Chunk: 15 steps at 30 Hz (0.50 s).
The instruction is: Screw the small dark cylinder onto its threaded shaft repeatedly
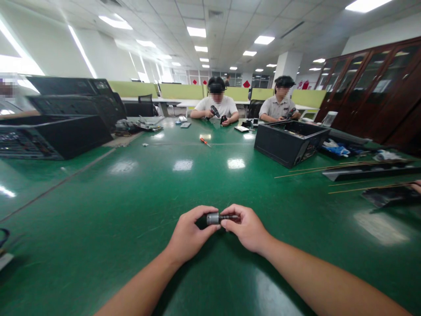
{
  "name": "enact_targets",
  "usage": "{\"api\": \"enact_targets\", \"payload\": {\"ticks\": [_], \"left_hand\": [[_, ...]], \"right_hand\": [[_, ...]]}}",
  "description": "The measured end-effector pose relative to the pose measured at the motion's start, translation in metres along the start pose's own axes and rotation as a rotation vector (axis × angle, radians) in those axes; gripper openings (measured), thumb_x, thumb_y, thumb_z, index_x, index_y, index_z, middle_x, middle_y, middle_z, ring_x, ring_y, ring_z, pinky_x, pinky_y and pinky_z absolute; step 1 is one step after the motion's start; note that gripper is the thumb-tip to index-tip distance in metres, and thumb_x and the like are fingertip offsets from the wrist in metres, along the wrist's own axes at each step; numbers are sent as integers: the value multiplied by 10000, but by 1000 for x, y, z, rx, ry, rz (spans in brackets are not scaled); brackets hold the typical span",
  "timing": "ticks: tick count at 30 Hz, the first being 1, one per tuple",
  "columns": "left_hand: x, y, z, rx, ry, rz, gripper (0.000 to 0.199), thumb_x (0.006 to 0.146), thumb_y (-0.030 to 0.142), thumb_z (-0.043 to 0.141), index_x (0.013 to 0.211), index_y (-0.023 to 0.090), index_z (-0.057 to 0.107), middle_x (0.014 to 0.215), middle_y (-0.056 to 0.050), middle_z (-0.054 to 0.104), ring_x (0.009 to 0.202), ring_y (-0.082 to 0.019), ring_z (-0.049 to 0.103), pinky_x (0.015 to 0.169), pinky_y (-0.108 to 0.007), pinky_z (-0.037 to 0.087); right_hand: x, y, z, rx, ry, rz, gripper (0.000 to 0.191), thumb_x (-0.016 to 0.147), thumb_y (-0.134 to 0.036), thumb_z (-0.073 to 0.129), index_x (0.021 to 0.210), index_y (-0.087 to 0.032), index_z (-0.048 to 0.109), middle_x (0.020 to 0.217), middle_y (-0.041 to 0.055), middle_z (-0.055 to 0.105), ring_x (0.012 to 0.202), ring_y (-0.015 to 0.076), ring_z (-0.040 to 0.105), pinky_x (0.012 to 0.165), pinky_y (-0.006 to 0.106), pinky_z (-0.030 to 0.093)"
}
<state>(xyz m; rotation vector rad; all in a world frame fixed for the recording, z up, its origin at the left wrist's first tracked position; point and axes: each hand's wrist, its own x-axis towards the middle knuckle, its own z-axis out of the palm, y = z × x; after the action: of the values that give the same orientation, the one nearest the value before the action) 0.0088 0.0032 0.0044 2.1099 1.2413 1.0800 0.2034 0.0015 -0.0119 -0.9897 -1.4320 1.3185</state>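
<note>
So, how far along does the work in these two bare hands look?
Apparently done: the dark ribbed shaft lines up with the silver cylinder's end; whether it is fixed there, I cannot tell. In hand: the left hand holds the cylinder, the right hand the shaft. Remaining, probably: securing or checking that joint, then releasing the piece, since both hands grip it.

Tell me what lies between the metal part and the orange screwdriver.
Only bare green tabletop separates the metal part and orange screwdriver in the head view.

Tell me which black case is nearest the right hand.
The open-topped black case on the right, ahead of the right hand; the other black cases sit farther off, at the left.
</note>
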Motion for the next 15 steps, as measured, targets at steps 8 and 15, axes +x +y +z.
{"api": "enact_targets", "payload": {"ticks": [8,15], "left_hand": [[-1,0,0,-2,11,6,267,775,244,748,1040,244,715,1008,-27,744,937,-209,686,903,-337,534],[0,0,-1,-13,12,1,276,770,252,761,1042,248,716,1005,-20,744,938,-206,684,899,-331,527]], "right_hand": [[0,-2,1,7,-2,6,135,753,-211,685,881,-177,658,682,-31,621,632,130,586,644,264,461],[0,-3,1,31,2,20,123,746,-203,687,859,-172,649,662,-33,610,595,121,570,607,256,449]]}}
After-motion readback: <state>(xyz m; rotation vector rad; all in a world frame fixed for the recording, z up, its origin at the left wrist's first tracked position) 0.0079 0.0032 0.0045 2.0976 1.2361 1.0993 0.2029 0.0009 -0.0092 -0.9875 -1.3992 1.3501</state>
